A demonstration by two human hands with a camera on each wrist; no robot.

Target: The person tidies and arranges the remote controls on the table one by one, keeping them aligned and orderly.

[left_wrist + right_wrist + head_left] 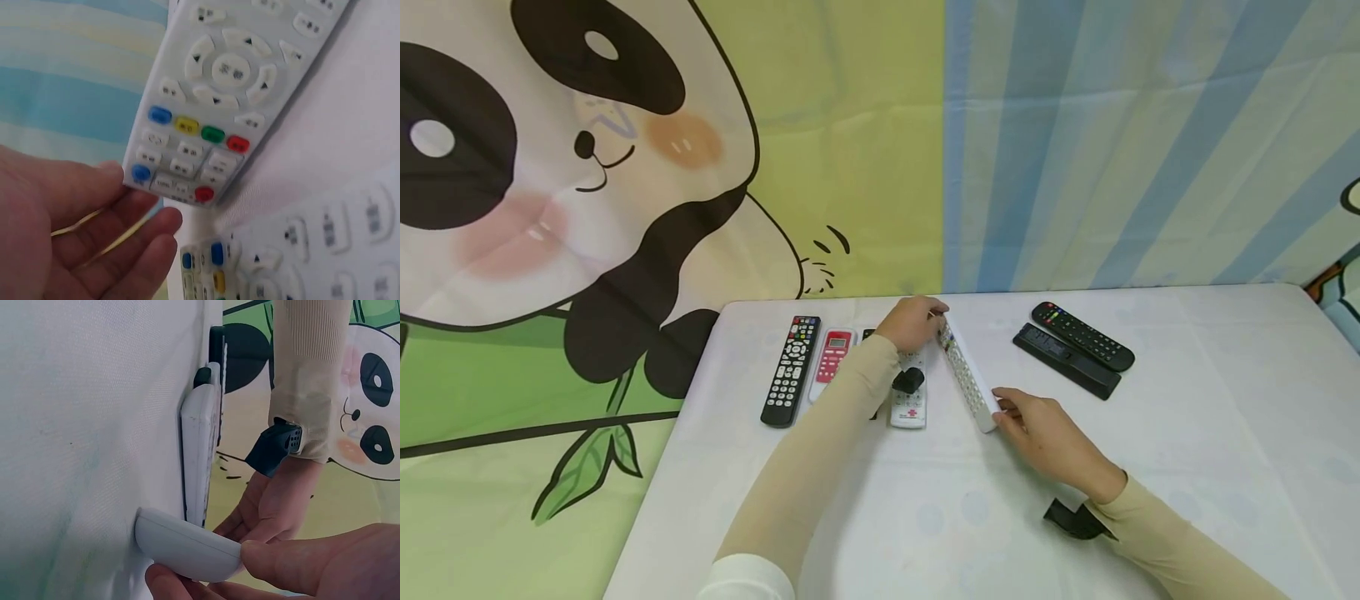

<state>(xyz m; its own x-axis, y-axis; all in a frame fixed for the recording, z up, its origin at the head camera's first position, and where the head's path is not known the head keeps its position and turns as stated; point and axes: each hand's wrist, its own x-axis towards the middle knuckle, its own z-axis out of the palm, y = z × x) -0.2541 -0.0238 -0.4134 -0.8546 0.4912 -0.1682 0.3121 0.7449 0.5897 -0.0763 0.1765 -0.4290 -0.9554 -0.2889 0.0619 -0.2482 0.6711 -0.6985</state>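
A white TV remote (967,375) with many buttons is tilted up on one long edge, between my two hands. My left hand (912,323) pinches its far end; in the left wrist view the thumb and fingertips meet at the corner near the blue button of this remote (215,94). My right hand (1051,442) grips the near end, and in the right wrist view the thumb (275,562) presses one side with fingers underneath. Just left, another white remote (910,412) lies flat on the table, partly covered by the left wrist's black strap.
On the left, a black remote (792,371) and a red-and-white remote (832,357) lie in a row, with another black remote (868,333) mostly hidden by my left arm. Two black remotes (1082,336) lie together at the right. A panda-print curtain (850,167) hangs behind the white table (1225,400).
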